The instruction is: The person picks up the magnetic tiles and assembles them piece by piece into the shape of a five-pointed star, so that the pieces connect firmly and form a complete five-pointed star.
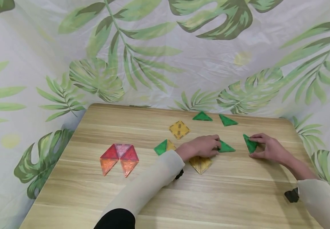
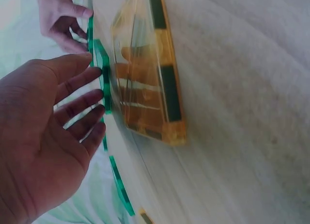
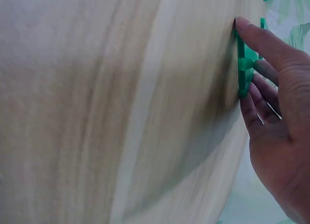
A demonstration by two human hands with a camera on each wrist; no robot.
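One green triangle [image 1: 226,146] lies against the spread left hand [image 1: 202,146]; the right hand [image 1: 272,150] pinches another green triangle [image 1: 250,145]. Five green triangles show.

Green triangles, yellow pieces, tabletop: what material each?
Green triangles: probably translucent plastic; lighter and darker green show in the right wrist view.
Yellow pieces: likely clear, shiny plastic, see-through with reflections; dark edge inserts may be magnets, not certain.
Tabletop: wood-look with low sheen, from its streaked grain; solid wood or laminate, can't tell.
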